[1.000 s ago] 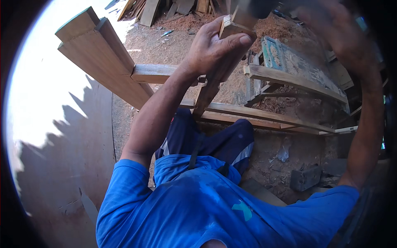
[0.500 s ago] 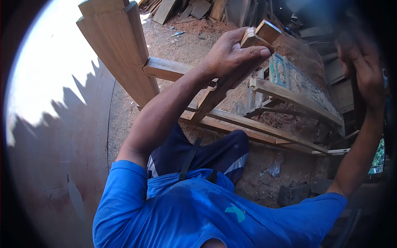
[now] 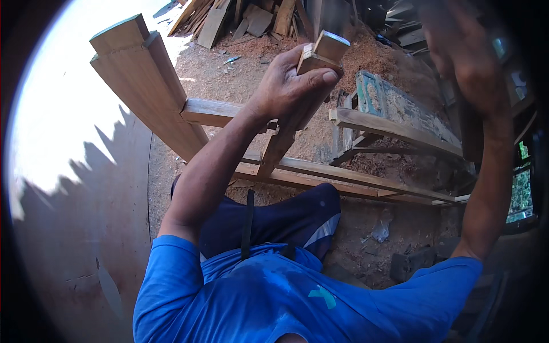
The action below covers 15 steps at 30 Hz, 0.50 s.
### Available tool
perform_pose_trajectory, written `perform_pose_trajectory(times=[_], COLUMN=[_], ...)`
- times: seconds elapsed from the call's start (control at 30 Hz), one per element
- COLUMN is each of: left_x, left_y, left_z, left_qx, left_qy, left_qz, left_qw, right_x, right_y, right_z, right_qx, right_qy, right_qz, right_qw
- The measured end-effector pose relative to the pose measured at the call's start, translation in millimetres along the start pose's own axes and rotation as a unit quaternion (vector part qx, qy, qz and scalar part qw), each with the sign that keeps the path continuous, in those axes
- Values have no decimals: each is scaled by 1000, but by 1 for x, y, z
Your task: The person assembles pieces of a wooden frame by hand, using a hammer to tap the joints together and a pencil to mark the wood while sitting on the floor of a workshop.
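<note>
My left hand (image 3: 283, 86) is closed round the upper end of a wooden post (image 3: 283, 140), just below its squared, stepped tip (image 3: 331, 48). The post's lower end meets the long rails (image 3: 343, 176) of a wooden frame across in front of my knees. At the upper right my right hand (image 3: 472, 68) is raised, apart from the post and smeared by motion. A long dark shape (image 3: 470, 126) runs down beside its palm, so the fingers seem curled round something. Its kind cannot be made out.
A thick leg post (image 3: 137, 86) joined to a short crosspiece (image 3: 211, 111) stands at the left. Beyond the frame lie a loose beam (image 3: 394, 131) and a worn, green-edged panel (image 3: 412, 108). Scrap boards (image 3: 246, 23) are heaped at the back; a large flat sheet (image 3: 80, 240) fills the left.
My raised right hand has shifted up and left in view, nearer to the post's tip, and is still blurred. The whole scene has slid a little left; my left hand keeps its grip.
</note>
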<state>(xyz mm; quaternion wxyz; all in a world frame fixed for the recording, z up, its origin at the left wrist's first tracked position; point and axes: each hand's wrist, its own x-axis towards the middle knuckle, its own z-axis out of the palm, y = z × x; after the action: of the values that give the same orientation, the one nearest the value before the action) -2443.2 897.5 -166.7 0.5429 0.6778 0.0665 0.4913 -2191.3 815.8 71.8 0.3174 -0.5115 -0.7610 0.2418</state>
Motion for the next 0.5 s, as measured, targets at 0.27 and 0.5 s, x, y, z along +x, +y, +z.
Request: perform_pose_trajectory(times=[0.27, 0.5], left_x=[6, -61], left_y=[12, 16], left_z=[8, -5], left_qx=[9, 367], left_qy=[2, 102], left_qz=[-47, -9], left_qw=[999, 925], right_x=[-25, 28], right_y=[-48, -107], right_z=[56, 46], right_qx=[-230, -188], right_qy=[0, 51], right_qz=[56, -77], right_qw=[972, 978])
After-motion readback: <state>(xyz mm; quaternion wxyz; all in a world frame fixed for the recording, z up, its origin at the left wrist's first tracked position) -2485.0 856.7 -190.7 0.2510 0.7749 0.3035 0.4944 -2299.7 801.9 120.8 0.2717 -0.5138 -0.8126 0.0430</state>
